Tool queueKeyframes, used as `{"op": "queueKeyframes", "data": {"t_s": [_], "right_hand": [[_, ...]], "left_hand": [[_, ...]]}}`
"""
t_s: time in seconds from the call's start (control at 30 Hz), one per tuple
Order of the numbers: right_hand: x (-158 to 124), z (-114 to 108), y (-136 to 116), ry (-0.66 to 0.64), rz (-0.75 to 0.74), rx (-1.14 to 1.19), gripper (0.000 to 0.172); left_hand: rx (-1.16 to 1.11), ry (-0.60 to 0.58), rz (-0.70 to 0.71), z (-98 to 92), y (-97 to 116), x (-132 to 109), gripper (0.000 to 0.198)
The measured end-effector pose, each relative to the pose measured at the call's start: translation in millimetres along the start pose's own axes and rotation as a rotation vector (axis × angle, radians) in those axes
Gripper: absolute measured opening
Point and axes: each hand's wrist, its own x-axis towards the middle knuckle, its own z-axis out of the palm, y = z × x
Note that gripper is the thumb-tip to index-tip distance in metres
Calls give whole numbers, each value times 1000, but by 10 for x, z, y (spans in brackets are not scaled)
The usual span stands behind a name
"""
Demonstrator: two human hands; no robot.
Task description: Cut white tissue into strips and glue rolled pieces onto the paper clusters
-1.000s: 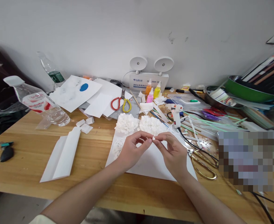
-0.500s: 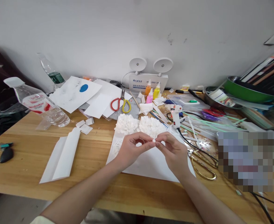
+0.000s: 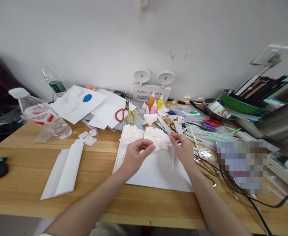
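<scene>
My left hand is closed in a pinch, thumb and forefinger together over the white sheet. Whatever sits at those fingertips is too small to make out against the white clusters behind. A hand's width to the right, my right hand pinches a narrow white paper strip, which hangs down over the sheet. Two bumpy white clusters of small pieces, a left one and a right one, lie on the sheet's far part, just beyond my fingers. More small white bits are partly hidden by my left hand.
Gold-handled scissors and a white glue gun with a black cable lie right. Red-and-yellow-handled scissors rest on papers behind. Folded paper and a water bottle are left. An emergency light stands against the wall.
My hands were together, pinching a small white piece; they have moved apart. A white strip now hangs from my right hand. The view has shifted slightly.
</scene>
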Motion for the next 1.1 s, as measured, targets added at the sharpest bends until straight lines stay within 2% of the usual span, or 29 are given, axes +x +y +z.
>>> {"op": "queueKeyframes", "data": {"t_s": [0.13, 0.37, 0.57, 0.7, 0.87, 1.0, 1.1], "right_hand": [[68, 125, 56, -85, -52, -172, 27], [141, 179, -35, -125, 46, -292, 28], [205, 210, -95, -168, 136, -273, 22], [211, 162, -121, -149, 164, -216, 26], [100, -115, -227, -137, 139, -116, 32], [-91, -502, -381, -148, 153, 24, 28], [-274, -822, -448, -94, 211, 84, 26]], "left_hand": [[-17, 6, 5, -19, 12, 4, 17], [-35, -18, 15, -45, 41, -7, 17], [-56, -14, 26, -69, 45, -2, 18], [-48, -7, 36, -75, 60, 8, 19], [-36, 8, 30, -69, 88, 11, 18], [-12, 16, 32, -61, 100, 7, 18], [0, 17, 30, -58, 102, 7, 18]]}}
